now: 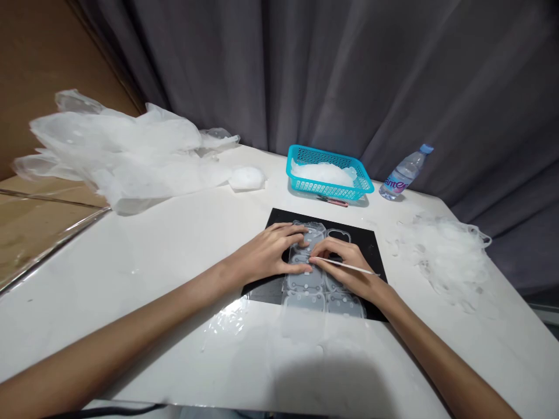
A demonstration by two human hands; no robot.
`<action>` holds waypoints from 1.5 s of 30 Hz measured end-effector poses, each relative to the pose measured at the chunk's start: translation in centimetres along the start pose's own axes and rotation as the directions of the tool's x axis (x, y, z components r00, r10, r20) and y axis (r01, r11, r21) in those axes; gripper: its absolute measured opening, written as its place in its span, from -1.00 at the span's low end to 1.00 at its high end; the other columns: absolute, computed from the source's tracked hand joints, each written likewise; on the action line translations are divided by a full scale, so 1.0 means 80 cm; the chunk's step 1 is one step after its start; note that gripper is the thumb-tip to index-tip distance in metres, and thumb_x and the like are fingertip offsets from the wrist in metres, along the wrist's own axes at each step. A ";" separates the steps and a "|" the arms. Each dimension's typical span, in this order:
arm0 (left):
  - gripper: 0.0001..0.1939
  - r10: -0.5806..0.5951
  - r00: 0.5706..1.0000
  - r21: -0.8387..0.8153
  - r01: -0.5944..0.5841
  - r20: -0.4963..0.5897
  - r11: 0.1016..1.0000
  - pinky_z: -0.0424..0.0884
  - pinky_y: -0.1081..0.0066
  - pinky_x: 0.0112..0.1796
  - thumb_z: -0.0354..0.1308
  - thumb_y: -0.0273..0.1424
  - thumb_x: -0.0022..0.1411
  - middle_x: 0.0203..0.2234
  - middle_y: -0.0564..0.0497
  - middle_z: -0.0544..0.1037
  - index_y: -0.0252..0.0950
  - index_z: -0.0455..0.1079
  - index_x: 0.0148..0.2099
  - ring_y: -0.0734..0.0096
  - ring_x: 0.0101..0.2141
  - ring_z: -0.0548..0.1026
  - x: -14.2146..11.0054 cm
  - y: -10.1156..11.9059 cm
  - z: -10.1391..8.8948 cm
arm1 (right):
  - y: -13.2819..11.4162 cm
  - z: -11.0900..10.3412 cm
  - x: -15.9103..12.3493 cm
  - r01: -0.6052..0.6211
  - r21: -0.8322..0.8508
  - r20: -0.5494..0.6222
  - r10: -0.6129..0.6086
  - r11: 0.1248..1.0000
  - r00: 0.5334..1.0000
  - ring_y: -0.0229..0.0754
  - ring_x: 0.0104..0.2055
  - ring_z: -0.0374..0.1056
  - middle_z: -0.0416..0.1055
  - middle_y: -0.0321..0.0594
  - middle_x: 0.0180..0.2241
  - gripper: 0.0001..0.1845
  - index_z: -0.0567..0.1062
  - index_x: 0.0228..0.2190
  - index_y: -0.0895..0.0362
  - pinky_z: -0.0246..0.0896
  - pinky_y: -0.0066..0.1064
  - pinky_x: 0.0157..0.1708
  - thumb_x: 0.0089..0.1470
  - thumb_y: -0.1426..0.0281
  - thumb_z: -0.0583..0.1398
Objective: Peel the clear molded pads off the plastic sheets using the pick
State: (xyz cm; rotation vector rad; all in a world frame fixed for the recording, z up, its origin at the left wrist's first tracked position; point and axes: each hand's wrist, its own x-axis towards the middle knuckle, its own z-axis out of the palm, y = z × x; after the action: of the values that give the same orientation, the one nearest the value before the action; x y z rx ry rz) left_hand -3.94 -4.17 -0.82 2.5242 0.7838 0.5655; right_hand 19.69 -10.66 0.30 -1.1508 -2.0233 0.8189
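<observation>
A translucent plastic sheet [305, 284] with moulded rounded panels lies over a black mat [365, 241], its near end reaching past the mat onto the white table. My left hand [279, 247] rests on the sheet's left side, fingers and thumb spread apart. From the right, my right hand [349, 256] pinches a thin white stick-like tool [347, 265] close to its tip, just beside my left fingers. The tip seems to be at the sheet, but my fingers cover it. One panel at the upper right of the sheet has a dark cut-out opening.
Crumpled clear plastic bags [131, 151] cover the far left. Behind the mat stands a turquoise basket [367, 187] holding white plastic, with a pink-handled cutter [336, 202] before it. A water bottle [404, 174] and a pile of clear plastic scraps [454, 250] are at right.
</observation>
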 end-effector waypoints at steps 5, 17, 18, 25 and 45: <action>-0.43 0.001 1.000 0.020 -0.001 0.004 1.000 0.18 -0.05 0.32 0.28 0.15 0.24 0.28 -0.15 0.46 -0.22 0.53 0.01 -0.11 0.28 0.38 0.000 0.000 0.000 | -0.001 0.003 0.000 0.023 -0.089 0.000 -0.023 0.996 1.000 -0.15 -0.24 0.45 0.52 -0.22 -0.26 -0.84 0.53 -0.28 0.06 0.35 -0.31 -0.16 0.37 0.31 0.20; -0.38 -0.026 1.000 0.041 0.026 -0.005 0.999 0.17 -0.01 0.28 0.25 0.18 0.24 0.29 -0.12 0.47 -0.21 0.55 0.07 -0.13 0.28 0.36 -0.002 0.003 -0.001 | 0.001 -0.007 -0.022 0.083 -0.230 -0.032 -0.093 0.970 0.995 -0.07 -0.20 0.50 0.55 -0.14 -0.24 -0.81 0.54 -0.21 0.04 0.42 -0.24 -0.13 0.42 0.31 0.13; -0.39 -0.011 1.000 0.057 0.011 -0.009 0.998 0.15 0.00 0.28 0.25 0.18 0.25 0.27 -0.13 0.49 -0.21 0.55 0.06 -0.12 0.26 0.39 -0.001 0.004 -0.002 | 0.002 -0.008 -0.023 0.063 -0.201 -0.050 -0.074 0.978 0.996 -0.08 -0.20 0.50 0.56 -0.16 -0.24 -0.82 0.54 -0.21 0.03 0.42 -0.25 -0.12 0.41 0.29 0.15; -0.42 0.073 0.997 0.157 -0.067 -0.033 0.985 0.01 0.01 0.31 0.21 0.17 0.29 0.21 -0.18 0.55 -0.24 0.53 0.01 -0.02 0.20 0.49 0.001 0.006 -0.006 | 0.007 0.006 -0.015 0.108 -0.167 -0.041 -0.116 0.980 0.992 -0.10 -0.13 0.46 0.56 -0.20 -0.22 -0.88 0.52 -0.20 0.03 0.38 -0.27 -0.04 0.40 0.35 0.17; -0.04 -0.154 0.985 -0.129 0.162 0.073 0.978 0.13 -0.04 0.32 0.21 0.15 0.30 0.41 -0.32 0.18 -0.28 -0.01 0.48 -0.19 0.40 0.12 -0.007 0.005 0.005 | 0.048 -0.050 0.064 -0.078 -0.291 -0.428 -0.057 0.954 0.902 0.01 -0.13 0.42 0.51 -0.08 -0.25 -0.67 0.55 -0.32 0.12 0.30 -0.11 0.00 0.39 0.23 0.09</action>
State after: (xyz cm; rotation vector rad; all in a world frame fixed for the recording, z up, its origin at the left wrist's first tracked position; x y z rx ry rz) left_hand -4.04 -4.93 -1.07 2.3203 0.8833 0.4667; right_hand 22.63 -3.78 0.85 -1.3721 -1.7980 0.2212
